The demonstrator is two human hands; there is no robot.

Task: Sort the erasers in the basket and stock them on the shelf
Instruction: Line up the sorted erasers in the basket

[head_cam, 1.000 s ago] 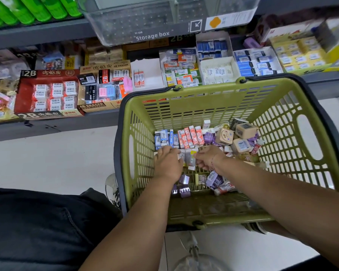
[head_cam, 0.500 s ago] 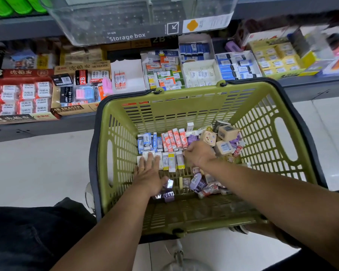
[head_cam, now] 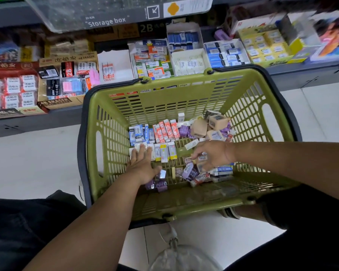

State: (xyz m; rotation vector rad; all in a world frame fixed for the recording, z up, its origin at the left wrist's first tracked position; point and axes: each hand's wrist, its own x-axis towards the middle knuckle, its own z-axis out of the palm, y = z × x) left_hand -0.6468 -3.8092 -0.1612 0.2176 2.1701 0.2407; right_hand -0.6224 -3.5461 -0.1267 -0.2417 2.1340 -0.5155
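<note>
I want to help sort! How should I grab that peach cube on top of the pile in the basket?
Come from above and pinch the peach cube pack by two opposite flat sides. It sits topmost at the far right of the green basket, slightly tilted, sides uncovered. The basket's tall walls would likely block a sideways reach.

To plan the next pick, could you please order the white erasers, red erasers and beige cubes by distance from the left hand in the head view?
From the left hand:
1. White erasers, at its fingertips.
2. Red erasers, just behind.
3. Beige cubes, far right corner.
</note>
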